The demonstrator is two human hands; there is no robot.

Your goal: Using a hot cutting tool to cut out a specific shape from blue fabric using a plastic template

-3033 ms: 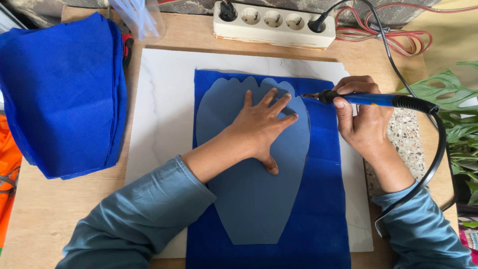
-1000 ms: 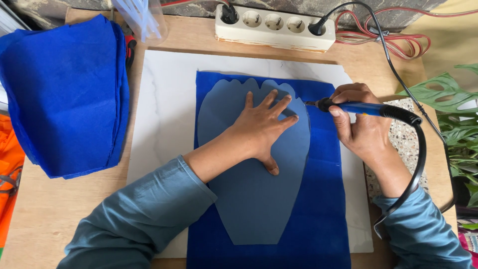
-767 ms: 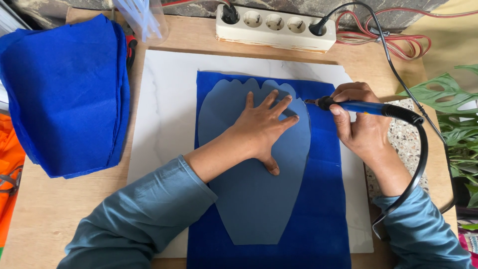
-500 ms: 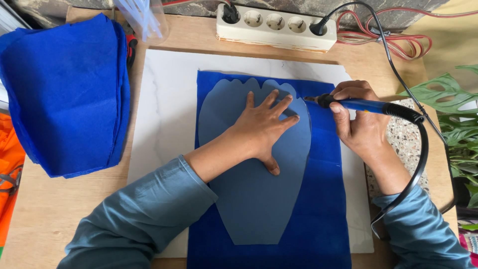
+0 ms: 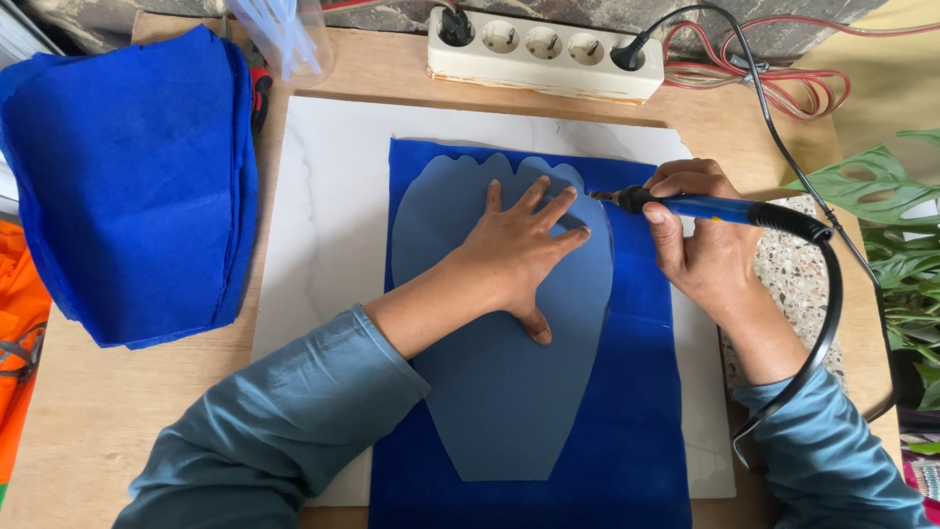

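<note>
Fabric stack [image 5: 127,186], deep blue, sits at the far left of the worktop [image 5: 88,411], its left part overhanging the worktop edge; it has not shifted against the earlier frames. Orange cloth [image 5: 18,343] shows past that edge. Clear plastic bag [image 5: 284,34] lies at the far edge beside the stack.

White board [image 5: 323,225] carries the blue fabric sheet [image 5: 636,392], which runs off the near edge of the view. Bare board remains as a broad strip to the left of the sheet and narrow margins on the far and right sides.

Grey-blue template [image 5: 499,392], scalloped at its far end and narrowing toward the near end, lies flat on the sheet. Left hand [image 5: 514,250] is unclenched, fingers spread, pressing the template down; position unchanged from three seconds ago.

Right hand [image 5: 700,240] is clasped around the blue-handled hot cutting tool [image 5: 705,208], tip touching the template's far right edge. Three seconds ago the tip stood slightly farther away along that edge; it has since come a little nearer, and in the last second has barely moved.

Black cord [image 5: 827,294] loops from the tool's rear round the right wrist. The loop hangs tighter to the forearm than three seconds ago. White power strip [image 5: 543,54] lies along the far edge, two plugs seated. Green leaves [image 5: 901,245] crowd the right border.
</note>
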